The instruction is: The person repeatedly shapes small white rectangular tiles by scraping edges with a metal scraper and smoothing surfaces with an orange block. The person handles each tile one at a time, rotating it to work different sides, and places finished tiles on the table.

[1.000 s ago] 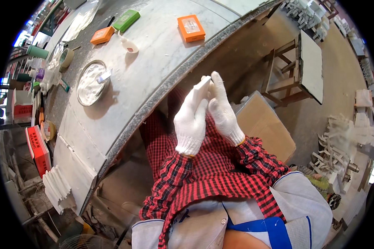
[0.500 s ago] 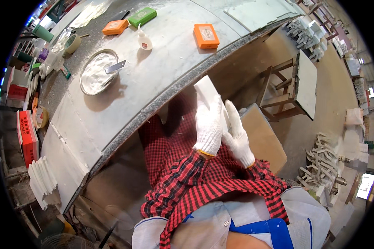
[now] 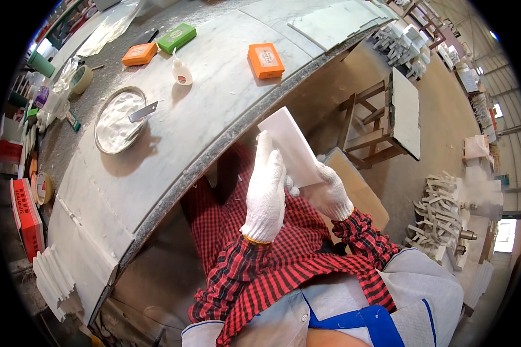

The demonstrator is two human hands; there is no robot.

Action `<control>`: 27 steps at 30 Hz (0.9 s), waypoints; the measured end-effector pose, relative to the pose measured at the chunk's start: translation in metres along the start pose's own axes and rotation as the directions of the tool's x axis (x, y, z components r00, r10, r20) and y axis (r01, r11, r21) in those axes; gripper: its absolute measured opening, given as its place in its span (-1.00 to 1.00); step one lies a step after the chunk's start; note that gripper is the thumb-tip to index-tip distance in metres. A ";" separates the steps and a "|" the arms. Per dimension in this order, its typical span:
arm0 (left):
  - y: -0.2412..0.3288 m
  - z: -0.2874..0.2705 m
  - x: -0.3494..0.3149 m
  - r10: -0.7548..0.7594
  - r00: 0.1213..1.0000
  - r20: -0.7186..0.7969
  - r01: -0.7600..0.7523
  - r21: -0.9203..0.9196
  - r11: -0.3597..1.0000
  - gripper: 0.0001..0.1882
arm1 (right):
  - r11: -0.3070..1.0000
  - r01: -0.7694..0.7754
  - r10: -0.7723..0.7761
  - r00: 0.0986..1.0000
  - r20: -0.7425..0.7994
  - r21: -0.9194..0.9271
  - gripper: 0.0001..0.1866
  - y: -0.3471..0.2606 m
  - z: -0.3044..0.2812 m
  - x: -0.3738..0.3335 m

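A flat white rectangular slab, like a small stone tile, tilts upward in front of my body, past the front edge of the bench. My right hand, in a white knit glove, is closed round its lower end, with fingertips showing at the lower left corner. My left hand, gloved the same way, lies along the slab's left side with fingers stretched out. Whether its palm touches the slab's edge I cannot tell. Both forearms wear red and black checked sleeves, above a checked apron.
On the marble-topped bench stand a metal bowl of white paste with a scraper blade, a small white squeeze bottle, orange boxes and a green box. A wooden stand with a white top is at right, near piled white strips.
My left hand has shifted left and down off the slab's face. The slab has turned to show its broad face, with my right hand now gripping its lower end. The view has shifted slightly.
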State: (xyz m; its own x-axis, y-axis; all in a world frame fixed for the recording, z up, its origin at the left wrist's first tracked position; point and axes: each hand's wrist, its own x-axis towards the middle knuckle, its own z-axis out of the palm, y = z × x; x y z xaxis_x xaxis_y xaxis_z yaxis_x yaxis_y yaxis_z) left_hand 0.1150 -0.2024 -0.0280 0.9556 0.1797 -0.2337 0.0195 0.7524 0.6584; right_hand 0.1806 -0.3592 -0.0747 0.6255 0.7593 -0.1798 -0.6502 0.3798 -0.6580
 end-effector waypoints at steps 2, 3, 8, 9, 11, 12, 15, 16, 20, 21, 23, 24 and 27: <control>-0.001 -0.001 -0.001 0.038 0.999 -0.021 -0.039 -0.027 0.999 -0.28 | 1.000 0.017 -0.018 1.000 -0.018 -0.007 -0.29 -0.002 0.007 0.002; -0.001 -0.001 -0.001 0.048 0.998 -0.030 -0.050 -0.054 0.997 -0.27 | 1.000 0.026 -0.026 0.999 -0.027 -0.010 -0.28 -0.003 0.010 0.003; -0.001 -0.006 0.000 0.141 0.984 -0.107 -0.139 0.023 0.990 -0.26 | 0.996 -0.027 0.030 0.999 -0.036 0.084 -0.30 -0.010 0.010 -0.001; -0.001 -0.008 0.002 0.149 0.972 -0.182 -0.139 0.069 0.988 -0.25 | 0.989 -0.057 0.061 0.998 -0.022 0.138 -0.30 -0.012 0.009 -0.002; -0.010 -0.025 0.013 0.180 0.972 -0.152 -0.162 0.124 0.979 -0.35 | 0.982 -0.128 0.134 0.990 -0.035 0.139 -0.28 -0.016 0.009 -0.007; -0.010 -0.031 0.016 0.182 0.982 -0.043 -0.175 0.132 0.976 -0.40 | 0.976 -0.165 0.172 0.984 -0.041 0.141 -0.26 -0.017 0.008 -0.008; -0.013 -0.033 0.014 0.017 0.998 -0.067 -0.018 -0.013 1.000 -0.47 | 0.951 -0.250 0.257 0.966 -0.015 0.180 -0.20 -0.012 -0.006 -0.010; -0.015 -0.036 0.013 -0.018 0.998 -0.064 0.015 -0.043 0.999 -0.49 | 0.946 -0.267 0.273 0.962 -0.009 0.182 -0.20 -0.012 -0.007 -0.011; -0.018 -0.044 0.011 -0.067 0.994 -0.086 0.056 -0.120 0.991 -0.48 | 0.936 -0.313 0.318 0.948 -0.008 0.160 -0.15 -0.014 -0.003 -0.011; -0.019 -0.042 0.011 -0.038 0.993 -0.109 0.024 -0.129 0.991 -0.44 | 0.936 -0.323 0.323 0.946 0.022 0.141 -0.14 -0.016 -0.004 -0.011; -0.022 -0.045 0.015 0.083 0.985 -0.149 -0.097 -0.087 0.991 -0.28 | 0.938 -0.336 0.334 0.942 0.035 0.087 -0.12 -0.018 -0.006 -0.012; -0.021 -0.046 0.016 0.101 0.979 -0.174 -0.107 -0.027 0.994 -0.25 | 0.936 -0.340 0.337 0.941 0.043 0.088 -0.11 -0.019 -0.007 -0.012; -0.017 -0.046 0.014 0.161 0.956 -0.245 -0.118 0.181 0.976 -0.16 | 0.931 -0.350 0.347 0.937 0.046 0.104 -0.09 -0.020 -0.004 -0.011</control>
State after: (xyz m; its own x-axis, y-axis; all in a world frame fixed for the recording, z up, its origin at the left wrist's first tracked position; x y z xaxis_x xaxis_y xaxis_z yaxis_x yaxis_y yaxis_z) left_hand 0.1149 -0.1834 -0.0755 0.8448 0.4479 -0.2926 -0.0406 0.5991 0.7997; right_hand 0.1884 -0.3775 -0.0623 0.3405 0.8673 -0.3632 -0.8691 0.1428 -0.4736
